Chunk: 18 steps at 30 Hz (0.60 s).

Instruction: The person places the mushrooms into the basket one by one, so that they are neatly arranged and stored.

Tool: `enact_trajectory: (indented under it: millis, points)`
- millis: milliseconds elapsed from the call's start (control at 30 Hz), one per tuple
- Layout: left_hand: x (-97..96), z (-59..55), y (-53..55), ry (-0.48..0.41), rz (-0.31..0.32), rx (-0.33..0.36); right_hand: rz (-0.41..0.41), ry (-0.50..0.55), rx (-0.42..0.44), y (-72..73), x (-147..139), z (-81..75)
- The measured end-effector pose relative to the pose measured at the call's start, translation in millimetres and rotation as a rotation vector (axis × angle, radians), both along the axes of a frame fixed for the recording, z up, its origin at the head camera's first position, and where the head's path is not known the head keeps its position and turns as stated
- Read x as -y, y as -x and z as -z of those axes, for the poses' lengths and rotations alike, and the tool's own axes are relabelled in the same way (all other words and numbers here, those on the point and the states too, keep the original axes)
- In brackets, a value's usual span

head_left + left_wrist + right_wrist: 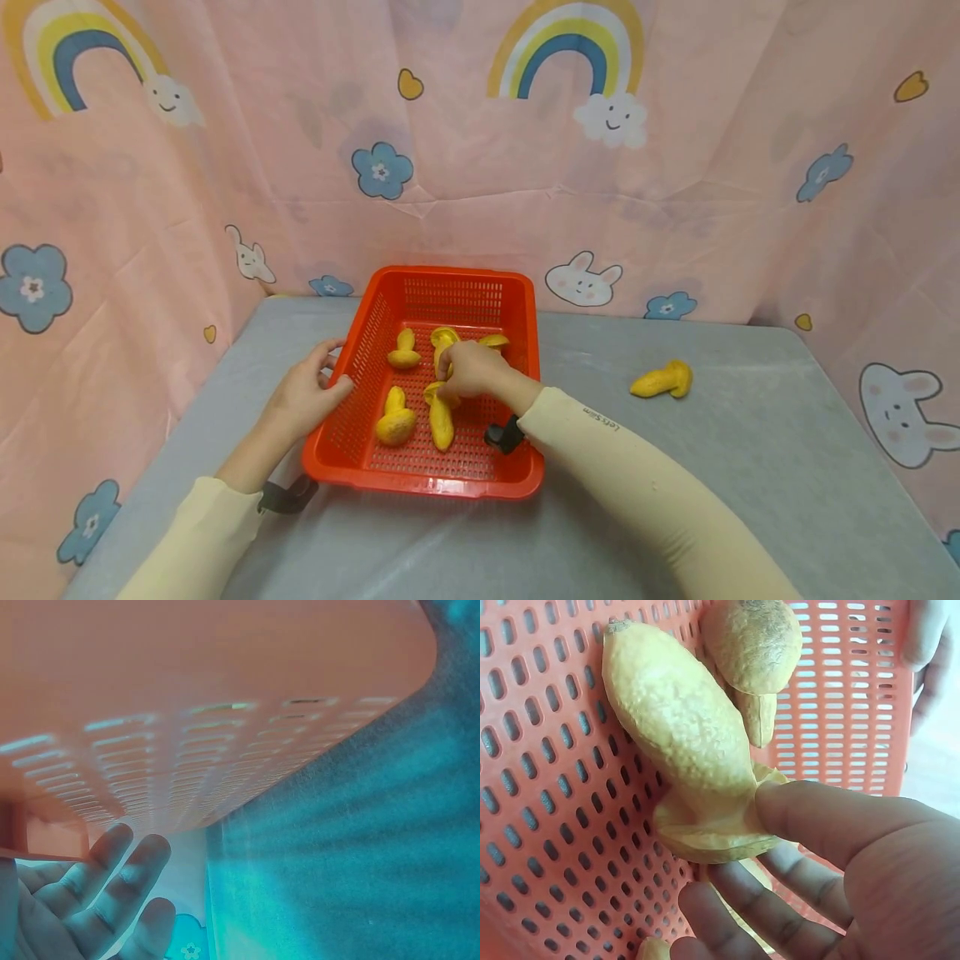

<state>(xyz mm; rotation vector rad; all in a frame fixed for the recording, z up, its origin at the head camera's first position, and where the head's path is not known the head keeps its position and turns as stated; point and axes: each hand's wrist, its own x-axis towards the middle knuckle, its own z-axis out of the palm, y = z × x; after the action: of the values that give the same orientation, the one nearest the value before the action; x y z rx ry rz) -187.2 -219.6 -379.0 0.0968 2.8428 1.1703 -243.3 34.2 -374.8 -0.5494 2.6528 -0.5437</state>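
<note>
A red perforated plastic basket (427,482) stands on the table with several yellow mushrooms in it. Inside it my right hand (474,369) pinches one yellow mushroom (679,712) near its cap, thumb on the near side and fingers beneath. That mushroom's stem points toward the basket's front in the head view. At the basket's left side is my left hand (306,396), its thumb over the rim and its fingers loosely spread along the outside wall. Two mushrooms (395,421) (405,354) lie along the left of the basket floor; others at the back are partly hidden by my right hand.
One more yellow mushroom (663,380) lies on the grey table (750,442), to the right of the basket. A pink curtain (465,225) with rainbows, rabbits and flowers hangs along the table's back and sides. Black straps (506,435) sit at both wrists.
</note>
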Motion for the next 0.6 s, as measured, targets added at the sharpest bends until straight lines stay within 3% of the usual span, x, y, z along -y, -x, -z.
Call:
enact_trajectory:
  millis: [600]
  points:
    - [-0.6, 0.4, 0.7, -0.004, 0.001, 0.000, -0.013, -0.012, -0.002, -0.5, 0.7, 0.2]
